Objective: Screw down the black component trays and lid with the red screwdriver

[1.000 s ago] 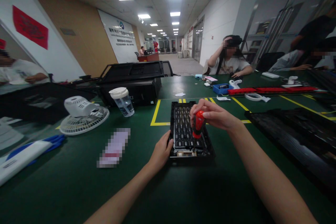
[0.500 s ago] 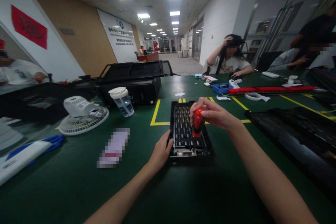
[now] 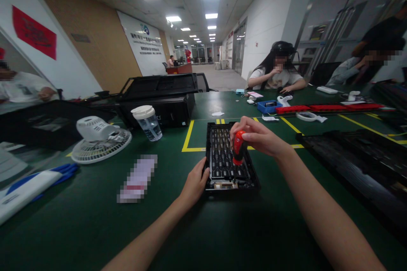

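Observation:
A black rectangular casing [image 3: 217,152] with rows of dark cell-like shapes lies on the green table in front of me. My right hand [image 3: 254,135] grips a red and black screwdriver [image 3: 239,146] by its handle. Its shaft points down to the near right part of the casing, close to a pale gold strip [image 3: 224,186]. Whether the tip sits in a screw is too small to tell. My left hand [image 3: 197,180] holds the casing's near left edge, thumb on the rim and the other fingers partly hidden along its side.
Left on the table are a pale blurred paper [image 3: 138,180], a white fan [image 3: 101,139], a lidded cup [image 3: 148,123] and blue-and-white gloves [image 3: 38,186]. To the right lies a long black panel [image 3: 352,161]. A blue tray [image 3: 269,106] stands farther back, before a seated person [image 3: 276,70].
My hands, the screwdriver and the casing stay almost in place. Across the table, the seated person's raised hand has come down from the head to near the face.

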`<action>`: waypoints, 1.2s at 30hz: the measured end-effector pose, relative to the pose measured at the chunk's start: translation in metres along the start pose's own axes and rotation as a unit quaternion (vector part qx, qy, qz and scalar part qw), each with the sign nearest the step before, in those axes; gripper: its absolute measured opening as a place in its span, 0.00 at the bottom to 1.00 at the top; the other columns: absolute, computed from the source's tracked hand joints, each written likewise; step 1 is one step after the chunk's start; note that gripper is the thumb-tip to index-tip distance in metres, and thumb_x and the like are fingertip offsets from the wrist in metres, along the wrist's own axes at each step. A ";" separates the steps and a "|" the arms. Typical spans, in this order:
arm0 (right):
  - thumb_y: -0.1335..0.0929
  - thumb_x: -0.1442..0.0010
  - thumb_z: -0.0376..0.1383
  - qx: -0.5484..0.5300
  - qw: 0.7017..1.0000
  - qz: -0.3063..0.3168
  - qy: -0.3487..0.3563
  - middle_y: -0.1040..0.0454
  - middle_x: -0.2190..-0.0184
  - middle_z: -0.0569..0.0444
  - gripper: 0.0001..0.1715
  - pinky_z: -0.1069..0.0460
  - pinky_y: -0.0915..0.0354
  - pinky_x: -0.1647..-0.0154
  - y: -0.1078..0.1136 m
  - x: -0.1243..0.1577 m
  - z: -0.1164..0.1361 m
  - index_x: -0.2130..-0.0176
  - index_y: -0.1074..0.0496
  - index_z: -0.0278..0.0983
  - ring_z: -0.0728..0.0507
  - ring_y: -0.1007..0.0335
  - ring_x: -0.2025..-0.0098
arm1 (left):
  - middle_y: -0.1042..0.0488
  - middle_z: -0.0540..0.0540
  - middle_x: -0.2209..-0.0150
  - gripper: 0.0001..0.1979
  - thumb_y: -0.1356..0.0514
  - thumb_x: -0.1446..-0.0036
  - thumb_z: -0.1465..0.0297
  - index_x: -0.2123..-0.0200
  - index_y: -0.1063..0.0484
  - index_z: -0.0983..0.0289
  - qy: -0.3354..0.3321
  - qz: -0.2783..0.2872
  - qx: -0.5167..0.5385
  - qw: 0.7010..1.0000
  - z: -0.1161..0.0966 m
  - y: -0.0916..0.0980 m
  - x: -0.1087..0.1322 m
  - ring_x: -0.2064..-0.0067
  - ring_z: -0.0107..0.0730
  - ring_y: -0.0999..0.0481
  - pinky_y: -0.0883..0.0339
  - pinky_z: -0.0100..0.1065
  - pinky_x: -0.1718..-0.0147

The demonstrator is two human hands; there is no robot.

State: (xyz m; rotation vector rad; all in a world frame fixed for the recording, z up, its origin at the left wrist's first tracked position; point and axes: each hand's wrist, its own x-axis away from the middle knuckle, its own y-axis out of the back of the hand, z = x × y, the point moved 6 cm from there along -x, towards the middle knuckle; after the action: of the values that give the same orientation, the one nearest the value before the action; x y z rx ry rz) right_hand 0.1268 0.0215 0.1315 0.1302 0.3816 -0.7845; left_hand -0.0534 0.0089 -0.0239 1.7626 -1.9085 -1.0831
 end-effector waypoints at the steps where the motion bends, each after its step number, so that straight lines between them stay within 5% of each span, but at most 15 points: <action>1: 0.32 0.46 0.34 0.002 1.000 -0.001 0.001 0.32 0.64 0.53 0.08 0.51 0.37 0.63 0.000 0.000 0.000 0.67 0.38 0.36 0.47 0.34 0.63 | 0.40 0.60 0.42 0.23 0.55 0.39 0.64 0.43 0.44 0.69 0.000 -0.002 0.000 1.000 0.000 0.000 0.000 0.41 0.33 0.41 0.50 0.38 0.42; 36: 0.33 0.45 0.37 0.190 0.979 -0.052 0.048 0.35 0.68 0.54 0.10 0.55 0.39 0.69 -0.004 0.000 0.016 0.70 0.40 0.35 0.50 0.37 0.69 | 0.39 0.60 0.42 0.23 0.54 0.39 0.64 0.43 0.43 0.66 0.000 -0.008 -0.002 1.000 -0.001 0.000 0.000 0.42 0.35 0.40 0.49 0.40 0.43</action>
State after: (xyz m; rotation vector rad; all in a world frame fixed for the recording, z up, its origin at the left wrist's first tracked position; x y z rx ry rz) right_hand 0.1283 0.0143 0.1459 0.5115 0.3284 -0.9512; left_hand -0.0524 0.0082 -0.0232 1.7792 -1.8950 -1.0916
